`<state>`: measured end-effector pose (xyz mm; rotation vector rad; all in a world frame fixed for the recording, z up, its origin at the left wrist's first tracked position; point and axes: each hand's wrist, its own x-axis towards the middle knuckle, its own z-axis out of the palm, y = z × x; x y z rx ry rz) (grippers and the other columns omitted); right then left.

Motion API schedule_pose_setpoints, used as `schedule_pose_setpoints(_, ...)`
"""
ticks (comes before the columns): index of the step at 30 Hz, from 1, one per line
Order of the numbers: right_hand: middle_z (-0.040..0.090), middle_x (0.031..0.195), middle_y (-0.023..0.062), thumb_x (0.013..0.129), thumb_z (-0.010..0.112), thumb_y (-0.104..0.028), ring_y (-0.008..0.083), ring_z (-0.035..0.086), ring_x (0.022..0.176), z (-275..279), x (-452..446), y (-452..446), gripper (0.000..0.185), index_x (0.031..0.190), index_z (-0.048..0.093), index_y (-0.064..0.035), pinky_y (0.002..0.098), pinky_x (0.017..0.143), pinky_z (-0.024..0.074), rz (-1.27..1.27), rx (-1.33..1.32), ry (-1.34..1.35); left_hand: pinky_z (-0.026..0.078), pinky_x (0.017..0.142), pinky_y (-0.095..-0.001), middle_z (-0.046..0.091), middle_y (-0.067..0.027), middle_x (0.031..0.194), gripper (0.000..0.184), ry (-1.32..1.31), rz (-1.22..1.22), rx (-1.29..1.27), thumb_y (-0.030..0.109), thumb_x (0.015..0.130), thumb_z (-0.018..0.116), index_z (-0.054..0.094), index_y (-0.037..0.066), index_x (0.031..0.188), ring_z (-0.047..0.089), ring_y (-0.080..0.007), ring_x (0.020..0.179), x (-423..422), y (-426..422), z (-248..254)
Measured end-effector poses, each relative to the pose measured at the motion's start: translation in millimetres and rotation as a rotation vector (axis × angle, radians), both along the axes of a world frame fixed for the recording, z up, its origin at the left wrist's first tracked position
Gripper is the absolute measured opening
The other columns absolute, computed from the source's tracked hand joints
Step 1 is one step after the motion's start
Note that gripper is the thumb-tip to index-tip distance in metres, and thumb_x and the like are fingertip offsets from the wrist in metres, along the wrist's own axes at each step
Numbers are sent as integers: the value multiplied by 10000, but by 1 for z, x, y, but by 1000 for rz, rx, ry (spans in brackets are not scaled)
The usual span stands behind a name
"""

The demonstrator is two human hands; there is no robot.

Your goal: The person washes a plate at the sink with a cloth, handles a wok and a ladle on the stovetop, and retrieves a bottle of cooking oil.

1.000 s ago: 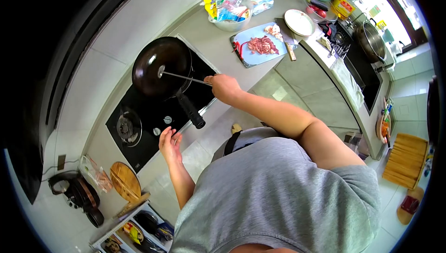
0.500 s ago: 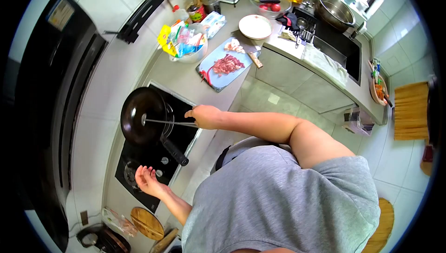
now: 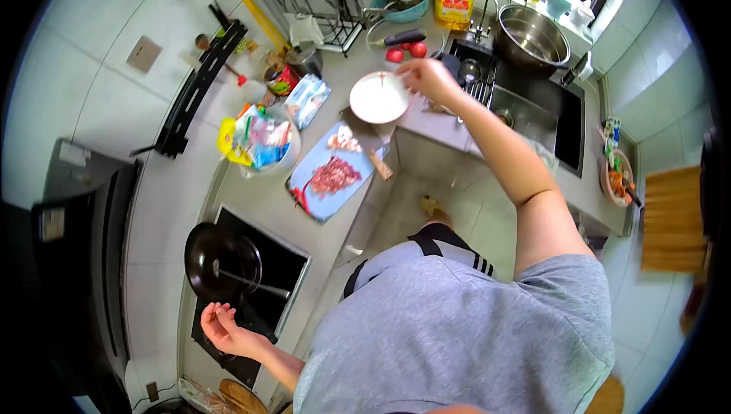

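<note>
My right hand (image 3: 430, 81) reaches to the back counter, its fingers pinching the right rim of a white bowl (image 3: 373, 106). The fingertips are slightly blurred. My left hand (image 3: 221, 326) is held palm up beside the dark wok (image 3: 204, 258), with loosely curled fingers and nothing in them. A long metal-handled utensil (image 3: 263, 286) rests in the wok; the shape of its head is unclear. On the blue cutting board (image 3: 314, 199) lie chopped red meat (image 3: 335, 176) and a small pile of pale pieces (image 3: 344, 139). A cleaver's wooden handle (image 3: 381, 164) projects beside the board.
The wok stands on a black hob (image 3: 285, 258). Along the back are a glass bowl with an eggplant (image 3: 405, 37) and tomatoes (image 3: 394, 55), an oil jug (image 3: 454, 7), a large steel pot (image 3: 533, 37) and a sink (image 3: 525, 113). A bag-filled container (image 3: 285, 155) stands beside the board.
My right hand has let go of the utensil, leaving it in the wok, and moved to the white bowl's rim. My left hand stays near the hob. The view has shifted.
</note>
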<state>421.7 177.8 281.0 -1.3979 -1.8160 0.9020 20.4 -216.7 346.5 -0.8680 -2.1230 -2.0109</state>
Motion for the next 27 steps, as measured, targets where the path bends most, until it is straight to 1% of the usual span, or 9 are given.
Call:
schedule_pose_setpoints(8, 711, 958, 161, 840, 662, -271, 311, 686, 905, 25, 228, 273, 223, 982, 746, -122, 409, 828, 526, -511, 150, -362, 476, 633, -232, 604, -51, 907, 85, -92, -166, -90, -28, 908, 546, 606, -2, 962, 579, -118, 759, 117, 152, -19)
schedule_pose_setpoints(11, 699, 992, 190, 868, 599, -252, 342, 675, 949, 29, 271, 362, 228, 964, 730, -91, 436, 847, 520, -649, 216, -471, 471, 628, -247, 600, -70, 896, 78, 196, -134, -346, -42, 885, 536, 610, -18, 886, 579, -145, 757, 148, 181, -9)
schedule_pose_setpoints(16, 669, 1144, 192, 882, 545, -245, 325, 642, 1089, 53, 270, 450, 323, 1089, 698, -50, 420, 913, 513, -715, 118, -717, 462, 621, -296, 599, -98, 892, 131, 446, -102, -616, -80, 820, 547, 620, 2, 892, 585, -213, 780, 185, 202, -4)
schedule_pose_setpoints(17, 652, 1199, 173, 885, 552, -277, 315, 624, 1130, 53, 268, 469, 353, 1125, 692, -59, 411, 934, 505, -697, 68, -731, 463, 622, -299, 601, -103, 896, 139, 485, -125, -648, -87, 813, 550, 619, 2, 894, 585, -221, 778, 188, 203, -7)
schedule_pose_setpoints(18, 651, 1208, 161, 895, 604, -458, 324, 618, 1133, 50, 268, 484, 486, 1141, 676, -44, 423, 920, 510, -635, 41, -785, 465, 623, -301, 603, -109, 899, 147, 526, -146, -681, -94, 805, 552, 617, 3, 895, 586, -228, 776, 193, 203, -9)
schedule_pose_setpoints(20, 633, 1258, 130, 903, 579, -480, 303, 598, 1176, 51, 258, 505, 495, 1180, 670, -80, 418, 944, 496, -615, -70, -779, 473, 635, -313, 605, -122, 908, 167, 444, -154, -701, -103, 792, 555, 616, 5, 903, 588, -246, 784, 205, 209, -5)
schedule_pose_setpoints(22, 629, 1281, 99, 918, 543, -353, 259, 612, 1173, 57, 244, 514, 398, 1208, 666, -110, 426, 921, 506, -613, -194, -883, 475, 636, -318, 604, -129, 910, 166, 415, -218, -780, -100, 793, 554, 612, 5, 908, 587, -246, 786, 207, 212, -10)
schedule_pose_setpoints(25, 625, 1288, 104, 922, 510, -232, 292, 622, 1152, 54, 229, 527, 364, 1226, 658, -98, 517, 810, 535, -572, -231, -1019, 487, 711, -347, 609, -140, 927, 160, 419, -229, -862, -88, 797, 564, 621, 8, 912, 602, -287, 834, 210, 219, -15)
schedule_pose_setpoints(27, 619, 1290, 122, 930, 495, -216, 313, 619, 1151, 48, 228, 536, 362, 1223, 654, -75, 546, 823, 525, -554, -256, -986, 485, 791, -373, 611, -149, 945, 155, 411, -253, -923, -76, 799, 575, 629, 9, 917, 607, -330, 884, 215, 225, -16)
